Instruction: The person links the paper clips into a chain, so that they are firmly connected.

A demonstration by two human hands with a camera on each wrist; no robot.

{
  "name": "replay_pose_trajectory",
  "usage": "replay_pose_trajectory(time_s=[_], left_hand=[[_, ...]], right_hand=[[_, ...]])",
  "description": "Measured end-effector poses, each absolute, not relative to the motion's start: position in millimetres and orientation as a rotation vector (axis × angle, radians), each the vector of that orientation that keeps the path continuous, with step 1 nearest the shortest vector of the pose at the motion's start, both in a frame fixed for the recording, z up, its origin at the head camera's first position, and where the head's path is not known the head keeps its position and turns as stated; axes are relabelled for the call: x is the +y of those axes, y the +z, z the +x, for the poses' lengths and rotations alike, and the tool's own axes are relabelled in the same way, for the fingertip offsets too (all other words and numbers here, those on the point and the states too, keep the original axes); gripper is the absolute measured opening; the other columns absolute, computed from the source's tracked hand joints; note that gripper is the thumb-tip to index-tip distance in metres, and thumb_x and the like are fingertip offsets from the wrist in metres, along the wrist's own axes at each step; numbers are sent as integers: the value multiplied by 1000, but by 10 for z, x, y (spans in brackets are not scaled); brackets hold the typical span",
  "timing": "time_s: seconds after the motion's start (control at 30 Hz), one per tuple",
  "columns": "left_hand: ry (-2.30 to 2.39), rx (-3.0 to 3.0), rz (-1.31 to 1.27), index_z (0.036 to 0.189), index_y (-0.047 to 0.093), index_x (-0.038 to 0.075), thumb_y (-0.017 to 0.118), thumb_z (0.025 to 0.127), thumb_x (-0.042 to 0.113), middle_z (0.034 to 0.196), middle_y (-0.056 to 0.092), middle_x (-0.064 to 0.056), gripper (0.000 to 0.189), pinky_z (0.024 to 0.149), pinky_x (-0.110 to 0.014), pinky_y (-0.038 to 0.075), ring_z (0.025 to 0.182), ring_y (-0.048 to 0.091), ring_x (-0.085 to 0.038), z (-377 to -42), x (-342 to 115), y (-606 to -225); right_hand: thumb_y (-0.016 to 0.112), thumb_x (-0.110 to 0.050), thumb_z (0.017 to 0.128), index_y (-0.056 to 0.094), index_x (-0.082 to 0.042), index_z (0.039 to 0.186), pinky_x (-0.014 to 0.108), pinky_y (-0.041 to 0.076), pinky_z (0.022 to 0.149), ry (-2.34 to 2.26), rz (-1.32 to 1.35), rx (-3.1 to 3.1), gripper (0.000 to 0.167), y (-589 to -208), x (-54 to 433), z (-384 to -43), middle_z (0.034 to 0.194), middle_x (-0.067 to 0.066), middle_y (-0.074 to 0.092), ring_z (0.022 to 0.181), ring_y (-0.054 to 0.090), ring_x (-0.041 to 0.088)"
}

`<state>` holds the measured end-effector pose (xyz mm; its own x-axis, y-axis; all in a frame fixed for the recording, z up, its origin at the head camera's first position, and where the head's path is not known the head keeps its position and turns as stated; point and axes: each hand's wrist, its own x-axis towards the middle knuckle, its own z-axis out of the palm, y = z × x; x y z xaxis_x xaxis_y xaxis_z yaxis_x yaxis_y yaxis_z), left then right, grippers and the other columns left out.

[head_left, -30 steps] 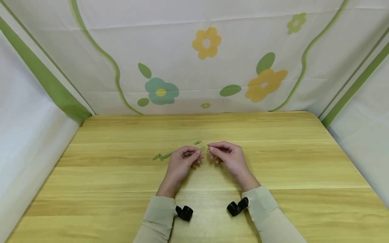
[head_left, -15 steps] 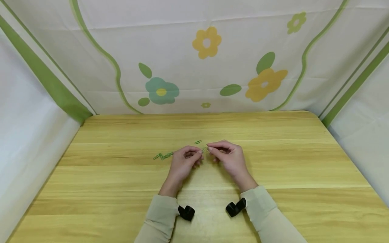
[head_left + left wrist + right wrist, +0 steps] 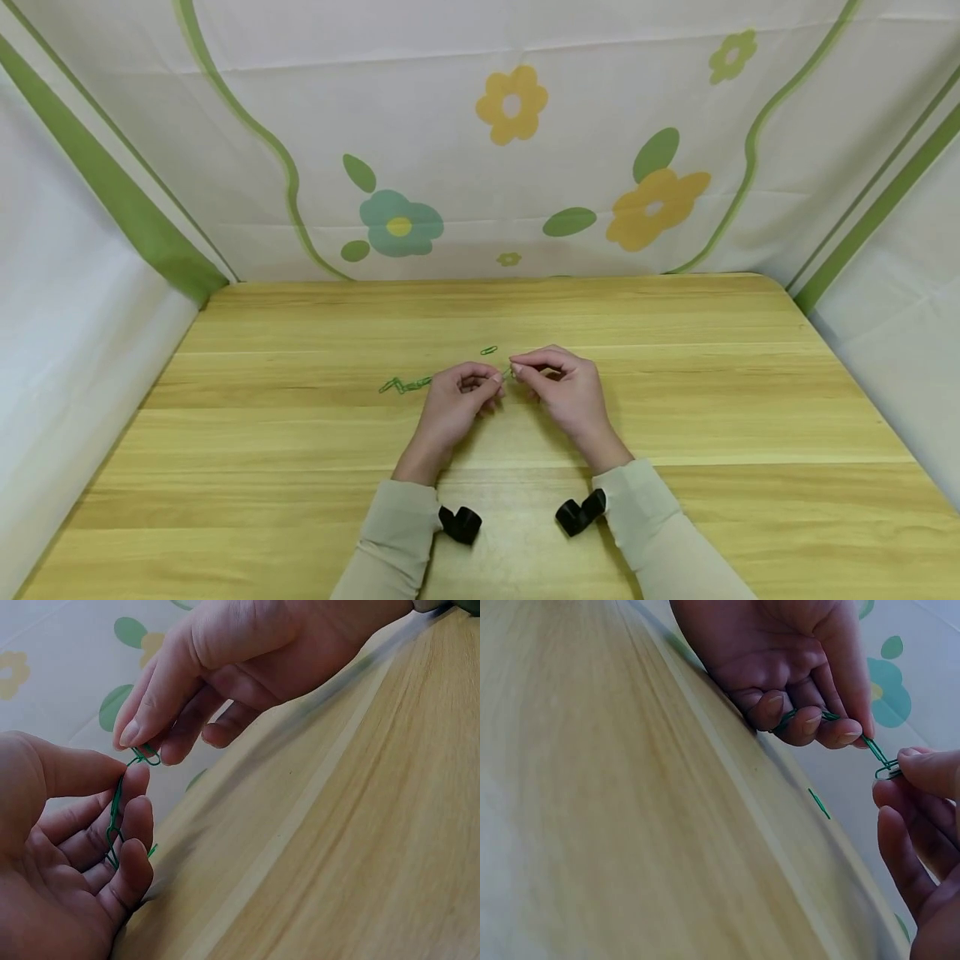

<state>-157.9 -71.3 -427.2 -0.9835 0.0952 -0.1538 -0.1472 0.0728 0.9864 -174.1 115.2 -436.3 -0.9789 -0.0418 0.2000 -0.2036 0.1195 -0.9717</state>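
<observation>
A chain of green paper clips [image 3: 116,801] runs through the fingers of my left hand [image 3: 452,410], its far end trailing onto the table to the left in the head view. Thumb and index finger pinch the clip at the near end [image 3: 873,750]. My right hand [image 3: 570,393] pinches another green paper clip [image 3: 883,772] between thumb and index finger. In the right wrist view this clip overlaps the end of the chain, the two wires crossing. The other fingers of both hands are loosely bent. A single loose paper clip [image 3: 489,351] lies on the table just beyond the fingertips.
The wooden table [image 3: 300,483] spreads under both forearms. White fabric with printed flowers [image 3: 510,167] hangs behind its back edge and along the sides. A black wrist device [image 3: 461,525] sits at the left sleeve, and a similar one [image 3: 580,512] at the right.
The hands have come slightly closer together, so the right hand's clip has gone from apart to meeting the end of the chain. The loose clip stays where it was.
</observation>
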Motion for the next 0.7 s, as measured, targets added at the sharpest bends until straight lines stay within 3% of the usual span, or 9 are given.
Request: replay_pose_trajectory(time_s=[0.4, 0.7], left_hand=[[2032, 2155, -61, 112, 77, 0, 69, 106, 16, 94, 77, -12, 18, 68, -25, 54, 75, 65, -16, -1586, -720, -4288], [2066, 2135, -59, 113, 76, 2, 69, 106, 14, 96, 76, -13, 16, 68, -26, 54, 77, 66, -17, -1586, -732, -4303]], right_hand=[[81, -11, 97, 85, -8, 106, 24, 58, 63, 1937, 195, -2371, 9, -4379, 1151, -1750, 94, 18, 81, 73, 69, 21], [79, -12, 99, 80, -10, 113, 25, 58, 75, 1882, 216, -2533, 15, -4373, 1142, -1755, 102, 10, 77, 86, 69, 19]])
